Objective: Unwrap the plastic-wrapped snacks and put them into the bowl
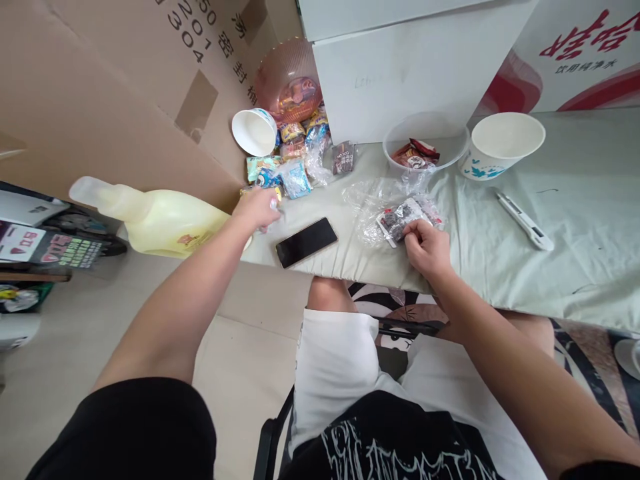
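My left hand [258,211] is at the near edge of a pile of small wrapped snacks [295,179], fingers closed together. A bit of clear wrapping shows at its fingertips, but what it holds I cannot make out. My right hand [428,248] is closed, thumb and fingers pinching the edge of a dark and white snack packet [400,217]. That packet lies among crumpled clear plastic bags [367,200]. Between the hands rests a black phone [307,243]. A dark wrapped snack [343,158] sits right of the pile.
Behind stand a clear bowl [395,137] of red packets, a paper cup [505,143], a tipped paper cup [254,132] and a pink ribbed bowl [280,73]. A white utility knife [525,223] lies right; a yellow jug [170,217] is left. Cardboard [125,87] and white boxes [400,73] border the cloth.
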Available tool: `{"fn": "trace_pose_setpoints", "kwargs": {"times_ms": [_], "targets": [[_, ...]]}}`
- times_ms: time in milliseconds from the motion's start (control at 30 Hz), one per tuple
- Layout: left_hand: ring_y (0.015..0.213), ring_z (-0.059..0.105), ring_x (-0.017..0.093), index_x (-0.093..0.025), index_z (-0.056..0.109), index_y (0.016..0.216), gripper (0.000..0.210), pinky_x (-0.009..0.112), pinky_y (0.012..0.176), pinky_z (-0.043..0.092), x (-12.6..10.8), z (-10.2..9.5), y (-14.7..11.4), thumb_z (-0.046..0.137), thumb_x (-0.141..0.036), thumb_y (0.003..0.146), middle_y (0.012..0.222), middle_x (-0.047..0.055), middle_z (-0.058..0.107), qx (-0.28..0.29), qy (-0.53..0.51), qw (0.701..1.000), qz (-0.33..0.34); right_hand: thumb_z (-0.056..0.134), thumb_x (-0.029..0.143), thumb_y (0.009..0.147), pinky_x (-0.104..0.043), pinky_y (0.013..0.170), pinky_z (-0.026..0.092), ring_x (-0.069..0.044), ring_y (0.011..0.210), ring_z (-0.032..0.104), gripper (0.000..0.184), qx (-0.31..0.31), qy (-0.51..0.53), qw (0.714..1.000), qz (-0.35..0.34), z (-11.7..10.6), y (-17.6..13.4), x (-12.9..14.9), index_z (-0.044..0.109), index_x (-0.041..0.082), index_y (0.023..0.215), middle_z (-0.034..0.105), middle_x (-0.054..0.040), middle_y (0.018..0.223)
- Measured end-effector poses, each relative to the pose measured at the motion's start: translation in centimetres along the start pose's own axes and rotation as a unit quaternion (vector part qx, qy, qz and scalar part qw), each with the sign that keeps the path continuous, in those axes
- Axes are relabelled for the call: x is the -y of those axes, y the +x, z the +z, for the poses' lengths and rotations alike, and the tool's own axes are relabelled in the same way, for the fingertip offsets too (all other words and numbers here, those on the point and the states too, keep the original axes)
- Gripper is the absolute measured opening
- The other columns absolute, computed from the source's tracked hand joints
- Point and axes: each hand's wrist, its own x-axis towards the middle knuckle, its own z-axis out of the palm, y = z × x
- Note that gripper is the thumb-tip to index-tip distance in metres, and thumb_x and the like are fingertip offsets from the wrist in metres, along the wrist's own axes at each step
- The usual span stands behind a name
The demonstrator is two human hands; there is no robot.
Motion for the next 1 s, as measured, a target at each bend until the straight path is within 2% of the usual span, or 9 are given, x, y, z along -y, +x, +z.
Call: {"fn": "trace_pose_setpoints", "kwargs": {"times_ms": [133, 267, 333, 433, 500, 567, 667, 867, 1000], "targets": [[0.084, 0.069, 0.028, -0.024, 0.061, 0.092, 0.029, 0.041, 0.071, 0.059, -1.5, -2.9, -0.7, 0.073, -0.030, 0.066, 0.083, 0.004, 0.061, -0.005, -0.203, 0.979, 0.015, 0.050, 0.028, 0.073, -0.031, 0.057, 0.036, -0.015, 0.049, 0.040, 0.008, 0.000, -0.004, 1.000, -0.010, 0.2, 0.2, -0.3, 0.057, 0.025, 0.074, 0.047, 0.0035, 0.051], [0.085, 0.072, 0.023, -0.026, 0.057, 0.105, 0.031, 0.038, 0.065, 0.061, -6.4, -3.3, -4.6, 0.064, -0.043, 0.080, 0.093, 0.003, 0.064, 0.064, -0.436, 0.896, 0.057, 0.051, 0.030, 0.074, -0.032, 0.059, 0.038, -0.015, 0.050, 0.041, 0.007, -0.014, 0.004, 1.000, -0.011, 0.2, 0.0, 0.0, 0.056, 0.024, 0.075, 0.044, 0.0043, 0.051], [0.091, 0.073, 0.025, -0.027, 0.058, 0.107, 0.035, 0.037, 0.064, 0.061, -9.3, -2.2, -6.9, 0.063, -0.042, 0.076, 0.100, 0.004, 0.067, 0.119, -0.536, 0.834, 0.051, 0.053, 0.032, 0.076, -0.033, 0.061, 0.041, -0.015, 0.053, 0.044, 0.009, -0.018, 0.030, 0.999, -0.014, 0.0, -0.4, 0.7, 0.056, 0.024, 0.077, 0.047, 0.0040, 0.055], [0.095, 0.073, 0.026, -0.026, 0.062, 0.108, 0.044, 0.035, 0.064, 0.061, -13.0, 0.8, -9.9, 0.064, -0.034, 0.065, 0.102, 0.003, 0.072, 0.190, -0.673, 0.714, 0.036, 0.057, 0.041, 0.082, -0.034, 0.069, 0.050, -0.018, 0.070, 0.058, 0.023, 0.027, 0.159, 0.987, -0.023, -0.1, -1.7, 2.0, 0.061, 0.023, 0.096, 0.063, -0.0014, 0.078], [0.097, 0.074, 0.028, -0.025, 0.065, 0.107, 0.044, 0.036, 0.068, 0.063, -15.0, 3.2, -11.1, 0.064, -0.036, 0.063, 0.099, 0.003, 0.074, 0.230, -0.720, 0.655, 0.012, 0.055, 0.051, 0.088, -0.036, 0.074, 0.056, -0.020, 0.087, 0.065, 0.039, 0.096, 0.279, 0.955, -0.004, 0.0, -2.8, 2.7, 0.059, 0.024, 0.116, 0.069, -0.0061, 0.104], [0.098, 0.075, 0.027, -0.024, 0.069, 0.104, 0.042, 0.036, 0.075, 0.063, -16.4, 5.4, -11.8, 0.068, -0.038, 0.064, 0.095, 0.003, 0.076, 0.250, -0.741, 0.623, -0.006, 0.049, 0.063, 0.091, -0.039, 0.076, 0.060, -0.023, 0.097, 0.067, 0.050, 0.159, 0.373, 0.914, 0.037, 0.1, -3.8, 2.9, 0.055, 0.028, 0.126, 0.067, -0.0082, 0.123], [0.102, 0.075, 0.024, -0.024, 0.072, 0.100, 0.039, 0.032, 0.084, 0.061, -17.6, 7.6, -12.2, 0.076, -0.040, 0.065, 0.094, 0.001, 0.078, 0.244, -0.746, 0.619, -0.004, 0.056, 0.069, 0.088, -0.043, 0.083, 0.063, -0.025, 0.104, 0.068, 0.057, 0.175, 0.419, 0.888, 0.072, -0.6, -4.4, 2.4, 0.056, 0.029, 0.128, 0.065, -0.0086, 0.130], [0.109, 0.073, 0.021, -0.026, 0.077, 0.101, 0.039, 0.030, 0.092, 0.059, -17.2, 8.8, -14.0, 0.087, -0.042, 0.067, 0.104, 0.002, 0.079, 0.174, -0.729, 0.662, 0.008, 0.073, 0.060, 0.083, -0.047, 0.105, 0.054, -0.029, 0.119, 0.063, 0.059, 0.082, 0.339, 0.937, -0.008, -3.7, -3.5, 1.3, 0.060, 0.027, 0.129, 0.066, -0.0099, 0.130], [0.103, 0.075, 0.022, -0.027, 0.077, 0.097, 0.042, 0.033, 0.093, 0.061, -15.9, 9.5, -16.2, 0.088, -0.051, 0.065, 0.104, 0.002, 0.080, 0.157, -0.748, 0.643, -0.046, 0.077, 0.061, 0.079, -0.046, 0.099, 0.055, -0.028, 0.109, 0.067, 0.058, 0.144, 0.356, 0.923, -0.028, -4.1, -3.5, 0.5, 0.063, 0.023, 0.121, 0.070, -0.0089, 0.117]]}}
